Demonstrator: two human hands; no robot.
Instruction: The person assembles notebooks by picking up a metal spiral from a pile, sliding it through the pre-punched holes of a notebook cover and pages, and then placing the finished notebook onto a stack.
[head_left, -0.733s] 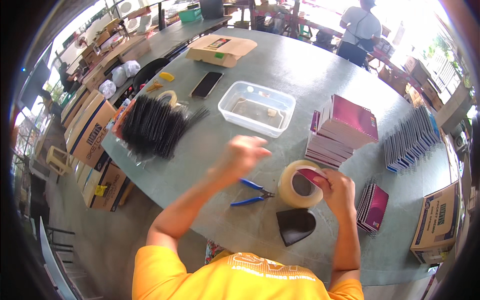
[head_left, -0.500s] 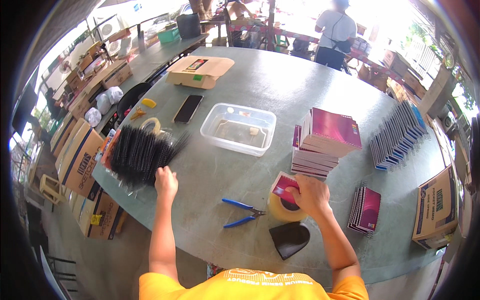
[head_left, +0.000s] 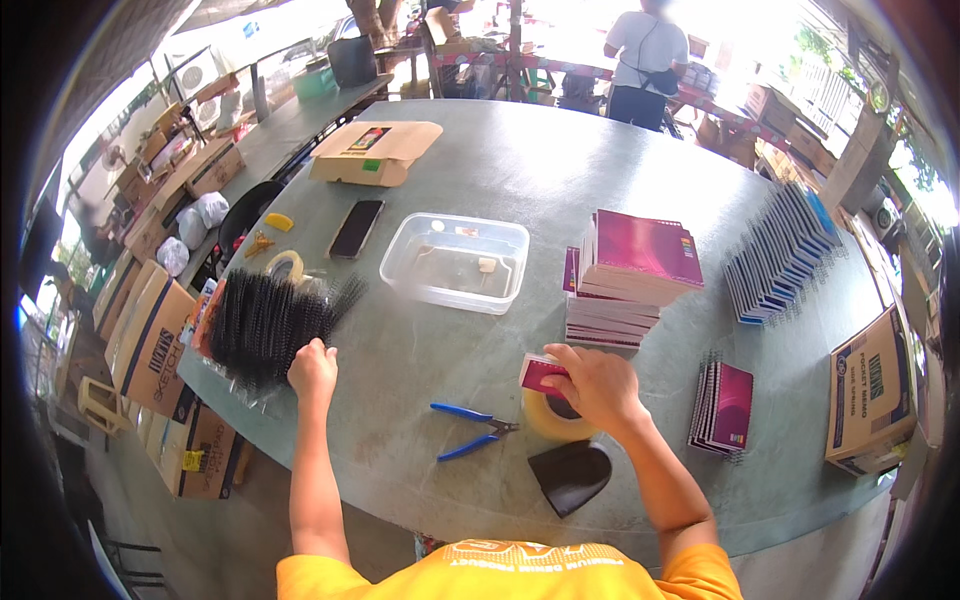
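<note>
My left hand [head_left: 313,372] is closed, its fingertips pressed together at the near right edge of a pile of black spiral binding coils [head_left: 262,325]. Whatever is between those fingers is too hidden to make out. With my right hand [head_left: 600,385] I grip a small maroon notebook [head_left: 540,373], thumb on its cover and fingers behind. The notebook is tilted over a large roll of tape [head_left: 548,425], partly covered by the hand. Blue-handled pliers [head_left: 475,430] lie between my arms. Beside the roll sits a dark curved block [head_left: 570,476].
A clear plastic tub [head_left: 455,262] stands mid-table, left of stacked maroon notebooks [head_left: 640,255]. Coil-bound maroon [head_left: 722,405] and blue notebooks [head_left: 780,255] lie at the right, near a cardboard box [head_left: 872,395]. A phone [head_left: 356,229] and opened carton [head_left: 372,155] lie farther back.
The notebook in my right hand has tipped, so less of its cover shows. My left hand stays by the coils. The whole view has shifted slightly.
</note>
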